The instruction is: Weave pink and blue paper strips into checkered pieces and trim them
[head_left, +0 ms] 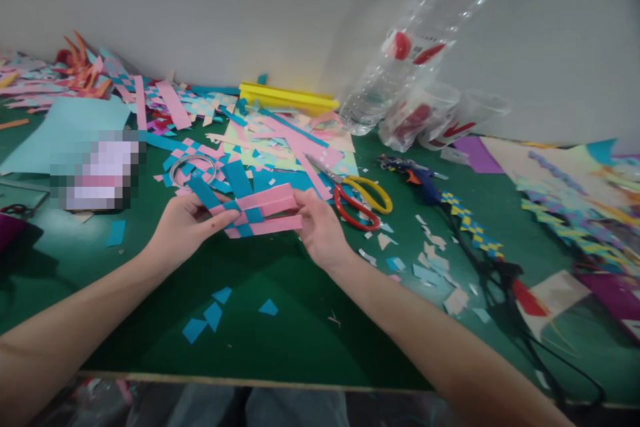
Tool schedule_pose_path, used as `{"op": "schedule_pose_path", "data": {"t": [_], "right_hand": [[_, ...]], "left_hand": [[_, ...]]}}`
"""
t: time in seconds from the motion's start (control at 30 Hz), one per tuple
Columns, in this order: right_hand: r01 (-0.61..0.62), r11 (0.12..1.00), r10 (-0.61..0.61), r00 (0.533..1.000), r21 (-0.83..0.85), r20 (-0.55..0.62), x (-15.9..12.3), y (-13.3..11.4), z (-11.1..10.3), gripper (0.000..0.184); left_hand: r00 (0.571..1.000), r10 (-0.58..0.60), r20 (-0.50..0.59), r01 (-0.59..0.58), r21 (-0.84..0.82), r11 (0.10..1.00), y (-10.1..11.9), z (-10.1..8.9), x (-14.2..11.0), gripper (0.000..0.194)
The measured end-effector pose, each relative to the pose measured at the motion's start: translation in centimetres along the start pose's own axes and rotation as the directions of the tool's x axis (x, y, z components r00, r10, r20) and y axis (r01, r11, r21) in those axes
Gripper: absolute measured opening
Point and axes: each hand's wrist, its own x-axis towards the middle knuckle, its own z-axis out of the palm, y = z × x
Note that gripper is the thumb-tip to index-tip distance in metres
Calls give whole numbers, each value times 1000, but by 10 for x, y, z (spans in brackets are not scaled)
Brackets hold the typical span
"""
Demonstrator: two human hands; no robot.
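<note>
Between my two hands, just above the green table, is a small weave of pink and blue paper strips (255, 214). My left hand (183, 223) pinches its left side, thumb on top of the crossing, with blue strip ends pointing up and away. On the right, my right hand (320, 223) has its fingers closed on the loose pink strip ends; some fingertips are hidden behind the paper. Close behind my right hand lie scissors (356, 199) with one red and one yellow handle loop. A roll of tape (194, 172) rests behind my left hand.
Paper strips and scraps cover the back of the green table (300, 333). A yellow folded piece (290, 99), a plastic bottle (400, 53) and plastic cups (425, 113) stand along the wall. A blue glue gun (423, 183) with its cord lies right; a blurred phone-like object (103, 173) lies left.
</note>
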Motion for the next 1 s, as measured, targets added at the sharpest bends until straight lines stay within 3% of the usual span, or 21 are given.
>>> {"op": "schedule_pose_path", "data": {"t": [0.07,0.33,0.57,0.77,1.0], "right_hand": [[23,997,-23,1000,-73,8,-1,1,1,41],[-103,947,94,995,-305,-41,-6,0,5,32],[-88,954,81,996,-285,-37,-8,2,6,29],[-78,937,54,995,-341,-78,-8,1,9,28],[90,859,-183,973,-504,-138,-10,-5,11,15]], "left_hand": [[1000,-25,0,25,7,1000,1,1,0,29],[997,-65,31,66,-11,998,0,2,-1,31],[995,-93,26,95,-62,994,2,4,-2,31],[998,-49,43,51,-33,998,1,4,-1,22],[993,-114,-28,110,-124,986,-3,6,-2,23]]}}
